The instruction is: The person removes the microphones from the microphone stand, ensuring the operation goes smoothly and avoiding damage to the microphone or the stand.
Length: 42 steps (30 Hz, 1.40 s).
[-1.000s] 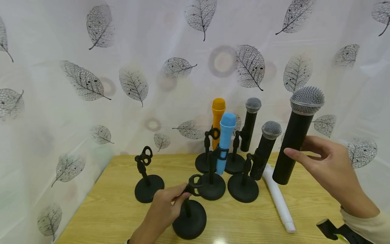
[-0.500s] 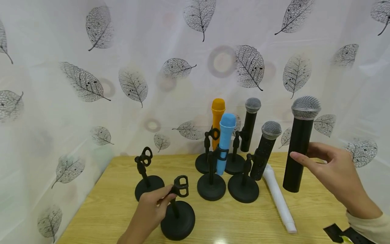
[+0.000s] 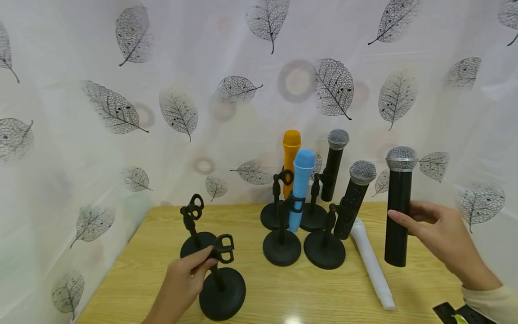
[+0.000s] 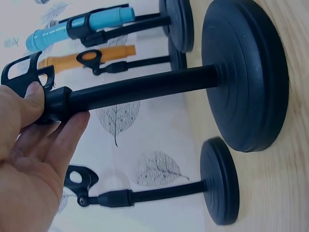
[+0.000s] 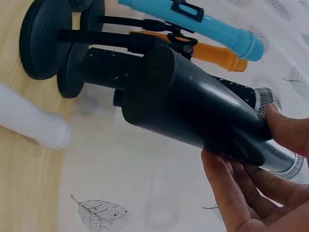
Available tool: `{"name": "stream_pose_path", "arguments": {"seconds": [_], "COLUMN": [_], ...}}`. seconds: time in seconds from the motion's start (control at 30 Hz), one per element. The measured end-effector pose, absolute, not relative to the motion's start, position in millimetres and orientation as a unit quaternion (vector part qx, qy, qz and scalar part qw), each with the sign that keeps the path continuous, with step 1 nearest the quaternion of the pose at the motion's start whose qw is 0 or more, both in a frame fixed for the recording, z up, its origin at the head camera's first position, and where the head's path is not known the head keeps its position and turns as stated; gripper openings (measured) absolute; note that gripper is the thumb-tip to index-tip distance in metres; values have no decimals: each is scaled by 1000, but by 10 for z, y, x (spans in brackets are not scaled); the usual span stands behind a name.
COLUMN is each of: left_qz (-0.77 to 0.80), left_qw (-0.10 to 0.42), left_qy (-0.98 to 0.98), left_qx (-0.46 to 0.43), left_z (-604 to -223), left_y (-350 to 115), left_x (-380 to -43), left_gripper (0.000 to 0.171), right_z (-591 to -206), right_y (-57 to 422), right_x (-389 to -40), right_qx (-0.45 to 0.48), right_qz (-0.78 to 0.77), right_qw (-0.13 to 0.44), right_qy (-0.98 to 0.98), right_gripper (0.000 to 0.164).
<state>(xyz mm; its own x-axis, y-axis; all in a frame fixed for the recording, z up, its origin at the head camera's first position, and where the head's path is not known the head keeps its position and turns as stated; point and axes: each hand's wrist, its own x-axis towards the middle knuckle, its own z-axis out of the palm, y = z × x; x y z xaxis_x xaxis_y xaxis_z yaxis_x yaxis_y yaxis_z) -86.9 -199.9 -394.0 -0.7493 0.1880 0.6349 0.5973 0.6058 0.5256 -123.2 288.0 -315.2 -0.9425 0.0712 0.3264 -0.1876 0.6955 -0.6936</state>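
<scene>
My left hand (image 3: 184,275) pinches the top of a black microphone stand (image 3: 222,292) just under its clip; in the left wrist view the thumb and fingers grip the joint above the pole. The stand's round base is at the table's front left. On the right, my right hand (image 3: 439,234) holds a black microphone (image 3: 398,216) with a silver mesh head, upright above the table, thumb on one side and fingers on the other. From the right wrist view the microphone's flat bottom end faces the camera. Another bare stand (image 3: 196,238) stands just behind the left hand.
Stands in the middle hold a light blue microphone (image 3: 301,180), an orange microphone (image 3: 291,148), a black microphone (image 3: 332,166) and a speckled black microphone (image 3: 352,207). A white microphone (image 3: 372,265) lies on the wooden table (image 3: 307,297). A leaf-print curtain (image 3: 226,144) hangs behind.
My left hand has moved the stand leftward across the table, away from the blue microphone's stand. My right hand has lowered the black microphone and turned it more upright.
</scene>
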Motion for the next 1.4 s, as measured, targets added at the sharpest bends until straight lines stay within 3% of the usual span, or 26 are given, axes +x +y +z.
{"name": "stream_pose_path", "arguments": {"seconds": [0.33,0.63,0.9,1.1,1.4], "left_qz": [-376,-371,-373,-376,-367], "left_qw": [273,270,267,265,271], "left_qy": [-863,-871,-875,-877,-880], "left_qx": [-200,-173,-153,-137,-129], "left_z": [-3932,-3946,-3971,-3966,-3938], "left_y": [-2202,-2359,-2479,-2557,-2654], "left_x": [-806,-749,-731,-716,-722], "left_gripper": [34,31,29,29,29], "right_z": [-3353,-3551,-3757,-3883,-4063], "right_y": [2999,3095,3203,3254,3304], "right_x": [-1310,-1387,-1451,-1488,-1532], "right_qx": [28,-4,0,-29,-45], "right_qz": [412,381,384,386,383], "right_qw": [108,42,2,-62,-103], "right_qy": [-904,-924,-923,-920,-917], "right_gripper": [53,69,71,84,81]}}
